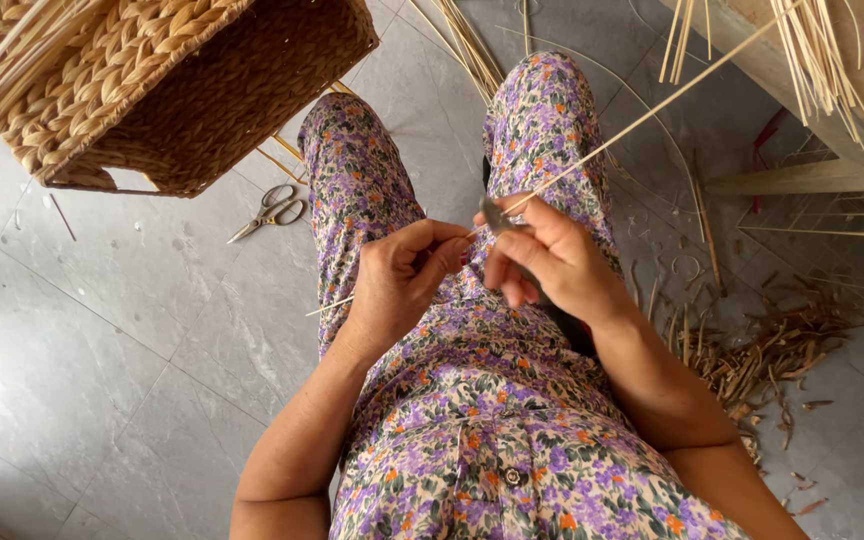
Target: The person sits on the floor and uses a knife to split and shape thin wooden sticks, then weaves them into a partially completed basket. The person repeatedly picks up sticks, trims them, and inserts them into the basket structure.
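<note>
I sit with my lap in floral cloth. My left hand (402,280) pinches a long thin cane strip (642,118) that runs up to the right and pokes out past my left wrist. My right hand (552,262) grips a small dark-handled knife (497,215), its blade resting against the strip just above my left fingers. Both hands are close together over my thighs.
A woven basket (182,90) stands on the grey tile floor at upper left, with scissors (270,212) beside it. Bundles of cane strips (832,50) hang at upper right over a wooden frame (802,180). Brown shavings (762,360) litter the floor on my right.
</note>
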The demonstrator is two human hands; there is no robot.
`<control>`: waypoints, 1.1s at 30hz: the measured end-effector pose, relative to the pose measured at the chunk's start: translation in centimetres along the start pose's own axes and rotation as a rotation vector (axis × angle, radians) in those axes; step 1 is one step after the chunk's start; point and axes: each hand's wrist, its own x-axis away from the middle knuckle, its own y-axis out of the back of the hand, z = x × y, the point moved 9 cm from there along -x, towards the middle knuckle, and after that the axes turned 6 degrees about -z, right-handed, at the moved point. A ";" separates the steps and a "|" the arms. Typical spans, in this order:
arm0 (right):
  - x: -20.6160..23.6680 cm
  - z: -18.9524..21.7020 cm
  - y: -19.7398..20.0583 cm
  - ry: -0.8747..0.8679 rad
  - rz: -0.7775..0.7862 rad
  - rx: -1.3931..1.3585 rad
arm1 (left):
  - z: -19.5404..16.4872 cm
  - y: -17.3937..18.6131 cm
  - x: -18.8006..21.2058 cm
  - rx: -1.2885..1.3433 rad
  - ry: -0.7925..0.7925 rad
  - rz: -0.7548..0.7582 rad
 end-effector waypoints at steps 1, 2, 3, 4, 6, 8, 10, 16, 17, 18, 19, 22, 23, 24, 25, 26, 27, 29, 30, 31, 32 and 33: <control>0.0 -0.4 0.5 -0.031 -0.048 -0.023 | -0.2 0.0 0.0 0.004 -0.015 0.001; 0.0 -0.8 1.2 -0.064 -0.094 -0.047 | -0.3 0.0 0.1 0.008 -0.028 0.001; 0.0 -1.0 2.1 -0.097 -0.140 -0.071 | -0.4 0.0 0.2 0.011 -0.042 0.001; 0.1 -0.7 3.2 -0.079 -0.187 -0.087 | -0.3 0.1 0.3 0.017 -0.039 0.007; 0.4 0.2 5.7 -0.041 -0.281 -0.116 | -0.3 0.2 0.5 0.032 -0.038 0.016; 0.6 1.2 7.2 0.019 -0.332 -0.135 | -0.2 0.3 0.6 0.049 -0.034 0.019; 0.6 1.6 7.4 0.043 -0.342 -0.157 | -0.3 0.3 0.4 0.050 -0.034 0.010; -0.1 -0.6 2.2 -0.045 -0.103 -0.043 | -0.5 -0.5 -0.4 -0.015 0.002 -0.016; -0.2 -0.7 2.5 -0.054 -0.128 -0.026 | -0.5 -0.5 -0.4 -0.008 0.013 -0.001; -0.2 -0.7 3.0 -0.065 -0.153 -0.011 | -0.3 -0.5 -0.3 0.000 0.028 0.013; 0.0 -0.1 4.0 -0.036 -0.199 -0.050 | -0.4 -0.2 -0.1 -0.005 0.019 0.007; 0.2 1.4 6.6 0.034 -0.293 -0.107 | 0.0 0.7 -0.3 -0.031 0.005 -0.009; 0.3 1.5 6.7 0.035 -0.293 -0.094 | 0.3 0.8 -0.3 -0.049 0.023 -0.016; 0.3 1.4 6.5 0.033 -0.292 -0.081 | 0.5 0.8 -0.2 -0.067 0.042 -0.024; 0.1 0.8 5.4 0.001 -0.246 -0.048 | 0.6 0.6 -0.2 -0.044 0.042 -0.021; -0.1 -0.2 3.8 -0.028 -0.201 -0.015 | 0.5 0.3 -0.2 -0.021 0.038 -0.019; -0.2 -0.9 2.5 -0.055 -0.156 0.017 | 0.4 0.0 -0.3 0.000 0.033 -0.016; -0.1 -1.2 1.4 -0.057 -0.118 0.006 | 0.1 0.0 -0.3 0.004 0.014 -0.025; -0.1 -1.3 1.1 -0.058 -0.097 -0.001 | -0.1 0.1 -0.2 0.005 0.007 -0.031; -0.1 -1.2 1.7 -0.054 -0.141 -0.006 | -0.2 0.2 -0.1 -0.008 -0.001 -0.032; 0.0 -0.8 2.7 -0.049 -0.187 -0.011 | -0.3 0.5 0.0 -0.021 -0.008 -0.030; 0.1 -0.5 3.9 -0.044 -0.235 -0.015 | -0.4 0.6 0.1 -0.032 -0.017 -0.027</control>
